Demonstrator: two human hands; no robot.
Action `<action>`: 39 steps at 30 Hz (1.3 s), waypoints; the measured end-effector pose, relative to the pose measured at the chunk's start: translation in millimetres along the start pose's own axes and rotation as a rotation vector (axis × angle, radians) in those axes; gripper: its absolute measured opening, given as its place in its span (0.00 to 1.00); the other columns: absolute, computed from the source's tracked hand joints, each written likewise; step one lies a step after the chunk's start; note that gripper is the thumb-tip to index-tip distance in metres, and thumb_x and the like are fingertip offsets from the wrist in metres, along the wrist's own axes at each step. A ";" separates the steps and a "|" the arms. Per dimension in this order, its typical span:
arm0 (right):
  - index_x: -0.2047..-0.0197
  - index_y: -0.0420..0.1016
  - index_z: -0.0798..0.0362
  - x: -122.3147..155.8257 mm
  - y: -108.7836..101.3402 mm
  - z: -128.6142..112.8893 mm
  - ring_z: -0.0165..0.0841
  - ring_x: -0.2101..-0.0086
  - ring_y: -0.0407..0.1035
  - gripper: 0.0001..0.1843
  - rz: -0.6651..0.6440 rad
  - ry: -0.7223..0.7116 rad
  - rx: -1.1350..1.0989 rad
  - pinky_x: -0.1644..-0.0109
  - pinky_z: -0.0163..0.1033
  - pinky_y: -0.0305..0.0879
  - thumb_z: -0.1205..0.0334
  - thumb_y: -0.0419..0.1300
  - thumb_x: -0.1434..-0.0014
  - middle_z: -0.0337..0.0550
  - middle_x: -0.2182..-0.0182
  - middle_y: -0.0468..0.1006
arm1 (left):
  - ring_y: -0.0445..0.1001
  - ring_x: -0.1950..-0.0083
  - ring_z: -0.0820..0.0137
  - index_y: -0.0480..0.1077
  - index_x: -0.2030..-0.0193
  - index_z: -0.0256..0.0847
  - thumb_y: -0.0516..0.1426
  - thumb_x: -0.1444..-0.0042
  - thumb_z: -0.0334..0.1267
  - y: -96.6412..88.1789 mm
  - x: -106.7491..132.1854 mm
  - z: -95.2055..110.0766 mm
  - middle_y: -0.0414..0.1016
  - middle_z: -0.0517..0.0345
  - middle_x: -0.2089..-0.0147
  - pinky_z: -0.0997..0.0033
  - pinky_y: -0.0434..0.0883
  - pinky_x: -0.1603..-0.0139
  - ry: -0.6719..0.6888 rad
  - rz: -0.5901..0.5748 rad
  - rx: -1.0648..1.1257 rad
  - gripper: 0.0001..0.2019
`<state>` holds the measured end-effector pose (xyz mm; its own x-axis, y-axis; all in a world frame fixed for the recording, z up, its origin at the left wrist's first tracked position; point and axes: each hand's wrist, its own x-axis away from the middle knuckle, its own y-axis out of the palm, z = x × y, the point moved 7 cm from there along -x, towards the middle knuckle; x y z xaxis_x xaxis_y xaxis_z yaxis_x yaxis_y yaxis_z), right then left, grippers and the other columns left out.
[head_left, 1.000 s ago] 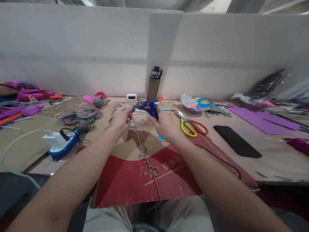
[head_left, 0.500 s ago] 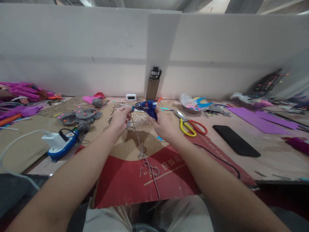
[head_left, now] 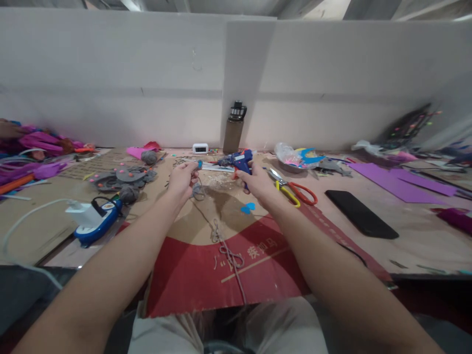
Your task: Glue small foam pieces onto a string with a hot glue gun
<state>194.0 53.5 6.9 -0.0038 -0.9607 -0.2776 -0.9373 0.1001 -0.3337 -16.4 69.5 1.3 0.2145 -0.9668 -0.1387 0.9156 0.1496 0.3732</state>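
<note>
My right hand (head_left: pixel 260 182) is wrapped around the handle of a blue hot glue gun (head_left: pixel 241 161), whose nozzle points left. Across from it, my left hand (head_left: pixel 183 181) is closed, pinching a small blue piece (head_left: pixel 199 164) at its fingertips. The nozzle is apart from that piece by a short gap. Thin grey yarn (head_left: pixel 232 256) runs from below my left hand down over the red and brown cardboard (head_left: pixel 177 290), with loose loops in it. Two blue paper shapes (head_left: pixel 248 208) lie on the cardboard between my arms.
Yellow-and-red-handled scissors (head_left: pixel 295 191) and a black phone (head_left: pixel 359 212) lie right. A bottle (head_left: pixel 233 130) and a small white clock (head_left: pixel 200 148) stand behind. Left are a blue power strip (head_left: pixel 98 226) and grey felt pieces (head_left: pixel 123 177). Another person's hand (head_left: pixel 9 130) shows far left.
My right hand has drawn the glue gun to the right, away from the small blue piece. The blue paper shapes are now more visible. A person's hand has appeared far left.
</note>
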 end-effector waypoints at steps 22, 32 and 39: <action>0.62 0.56 0.48 16.0 50.6 -21.9 0.23 0.79 0.58 0.13 -0.087 -0.003 -0.600 0.75 0.32 0.60 0.58 0.57 0.48 0.31 0.74 0.65 | 0.68 0.70 0.75 0.73 0.68 0.39 0.58 0.51 0.36 43.9 37.9 27.1 0.73 0.58 0.69 0.74 0.63 0.68 0.479 -0.097 -0.466 0.05; 0.70 0.65 0.53 18.2 26.2 -35.4 0.26 0.72 0.60 0.04 0.109 -0.308 -0.142 0.66 0.35 0.58 0.62 0.54 0.45 0.36 0.74 0.68 | 0.64 0.77 0.81 0.71 0.72 0.35 0.63 0.59 0.31 45.9 33.9 -4.3 0.67 0.63 0.77 0.81 0.61 0.76 -0.102 -0.143 0.058 0.06; 0.70 0.65 0.52 16.3 24.1 -33.4 0.28 0.72 0.60 0.06 0.132 -0.343 -0.004 0.66 0.36 0.57 0.60 0.53 0.44 0.38 0.74 0.68 | 0.57 0.80 0.82 0.67 0.77 0.35 0.61 0.56 0.31 51.0 33.1 -3.7 0.61 0.64 0.81 0.80 0.55 0.80 -0.063 -0.215 0.040 0.05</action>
<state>159.7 31.6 24.4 -0.0086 -0.7970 -0.6039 -0.9379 0.2159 -0.2716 38.7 45.9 12.3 -0.0072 -0.9868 -0.1615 0.9236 -0.0685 0.3773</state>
